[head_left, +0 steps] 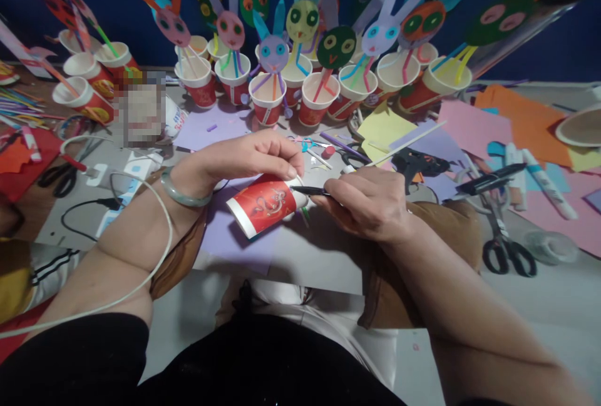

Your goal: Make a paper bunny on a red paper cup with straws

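A red paper cup (268,207) with a pale line design lies tilted on its side, its white rim toward the lower left. My left hand (256,159) is closed over the cup's base end, thumb and fingers pinched near its edge. My right hand (366,203) is closed around a slim black pointed tool (310,191); whether it is a pen or a blade I cannot tell. The tool's tip meets the cup's base end. A thin white stick (408,143) slants up just beyond my right knuckles; whether I hold it is unclear.
Behind stand several red cups (267,101) with paper animal faces on bent straws. Coloured paper (479,124), markers (548,186), scissors (508,256) and a tape roll (550,247) lie to the right. A white cable (166,237) crosses my left arm near a power strip (123,193).
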`<state>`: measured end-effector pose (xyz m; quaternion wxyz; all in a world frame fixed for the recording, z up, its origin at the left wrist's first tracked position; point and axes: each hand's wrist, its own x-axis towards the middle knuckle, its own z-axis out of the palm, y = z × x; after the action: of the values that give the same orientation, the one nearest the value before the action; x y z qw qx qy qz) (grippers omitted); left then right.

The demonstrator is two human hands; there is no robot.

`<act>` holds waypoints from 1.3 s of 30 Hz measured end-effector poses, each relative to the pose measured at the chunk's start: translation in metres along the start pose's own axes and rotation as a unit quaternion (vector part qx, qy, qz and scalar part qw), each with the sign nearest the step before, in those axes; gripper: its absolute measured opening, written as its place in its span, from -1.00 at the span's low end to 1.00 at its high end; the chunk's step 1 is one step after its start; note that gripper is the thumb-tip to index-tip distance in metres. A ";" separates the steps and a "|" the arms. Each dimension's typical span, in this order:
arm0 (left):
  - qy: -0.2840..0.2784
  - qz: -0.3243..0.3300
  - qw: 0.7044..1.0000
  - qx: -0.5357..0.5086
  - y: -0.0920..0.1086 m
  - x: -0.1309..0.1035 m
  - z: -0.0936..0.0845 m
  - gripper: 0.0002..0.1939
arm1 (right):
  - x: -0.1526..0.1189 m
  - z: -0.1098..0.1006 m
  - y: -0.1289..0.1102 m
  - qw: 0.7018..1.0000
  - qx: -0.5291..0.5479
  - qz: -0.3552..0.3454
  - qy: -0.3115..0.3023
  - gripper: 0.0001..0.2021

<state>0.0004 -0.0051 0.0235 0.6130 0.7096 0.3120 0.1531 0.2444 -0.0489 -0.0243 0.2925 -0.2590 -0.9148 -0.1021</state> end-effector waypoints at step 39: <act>0.281 0.115 0.951 -0.059 -0.036 0.025 0.016 -0.52 | 0.009 0.023 0.013 0.745 0.499 0.410 0.167 -0.55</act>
<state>0.0199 0.0002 -0.0188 0.5197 0.6313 0.3784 0.4337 0.2341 -0.0260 -0.0369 0.5421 -0.4048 -0.5775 0.4569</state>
